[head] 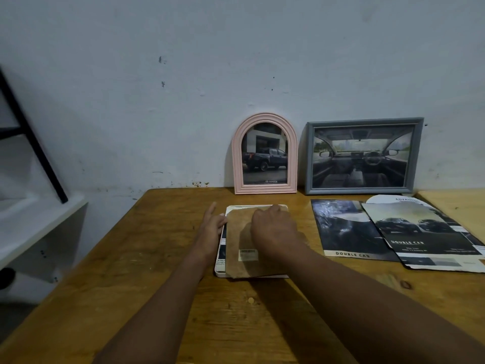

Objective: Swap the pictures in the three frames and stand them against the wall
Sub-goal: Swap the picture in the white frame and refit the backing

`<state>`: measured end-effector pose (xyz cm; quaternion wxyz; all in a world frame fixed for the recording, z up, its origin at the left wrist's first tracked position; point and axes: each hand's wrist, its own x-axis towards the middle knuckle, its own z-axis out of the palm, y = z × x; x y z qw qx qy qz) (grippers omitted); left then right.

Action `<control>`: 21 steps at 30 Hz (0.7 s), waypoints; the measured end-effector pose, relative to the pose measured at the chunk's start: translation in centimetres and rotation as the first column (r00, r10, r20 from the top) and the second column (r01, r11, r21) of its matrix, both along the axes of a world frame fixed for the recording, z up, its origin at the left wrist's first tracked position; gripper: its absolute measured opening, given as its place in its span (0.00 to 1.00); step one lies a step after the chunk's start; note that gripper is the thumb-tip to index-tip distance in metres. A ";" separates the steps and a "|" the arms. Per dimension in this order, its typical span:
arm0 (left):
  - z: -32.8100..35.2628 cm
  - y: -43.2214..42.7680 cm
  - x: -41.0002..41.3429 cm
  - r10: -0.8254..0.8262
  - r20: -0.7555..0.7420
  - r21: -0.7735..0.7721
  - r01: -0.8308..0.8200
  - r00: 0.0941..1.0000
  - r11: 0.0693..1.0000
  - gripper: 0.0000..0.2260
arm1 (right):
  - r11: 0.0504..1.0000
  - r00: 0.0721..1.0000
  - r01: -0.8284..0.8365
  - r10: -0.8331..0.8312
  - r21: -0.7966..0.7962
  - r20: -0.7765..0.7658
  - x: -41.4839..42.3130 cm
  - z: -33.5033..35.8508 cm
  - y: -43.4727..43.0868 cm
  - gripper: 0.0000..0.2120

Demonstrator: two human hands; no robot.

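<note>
White rectangular frame (pixel 219 267) lies lengthwise away: left hand (pixel 211 227) open at its left edge, right hand (pixel 273 229) curled on its brown backing board (pixel 240 240), grip unclear.

pink arched frame (pixel 265 153) and grey frame (pixel 363 156) upright against wall, white frame (pixel 220 261) face-down on surface, brown backing (pixel 240 240) on top

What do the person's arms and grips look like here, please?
The left arm and right arm are bare, no sleeves in view. The left grip and right grip are bare hands: no gloves, rings, watch or bracelet visible.
</note>
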<state>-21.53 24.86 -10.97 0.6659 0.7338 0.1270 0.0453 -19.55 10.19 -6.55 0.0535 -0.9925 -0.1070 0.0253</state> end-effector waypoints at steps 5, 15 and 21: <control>-0.1 0.3 0.1 -0.001 -0.014 0.044 0.002 1.000 0.999 0.36 | 0.999 1.000 0.000 -0.001 -0.052 -0.009 0.5 0.4 1.2 0.27; -0.3 -0.3 -0.1 0.001 0.007 0.216 -0.003 1.000 0.976 0.29 | 0.997 1.000 -0.003 0.003 -0.078 0.003 1.1 0.8 1.4 0.24; -0.4 -0.5 -0.5 -0.036 0.033 0.230 0.028 0.999 0.973 0.29 | 0.997 0.999 0.004 -0.001 -0.078 0.036 0.8 0.6 1.4 0.25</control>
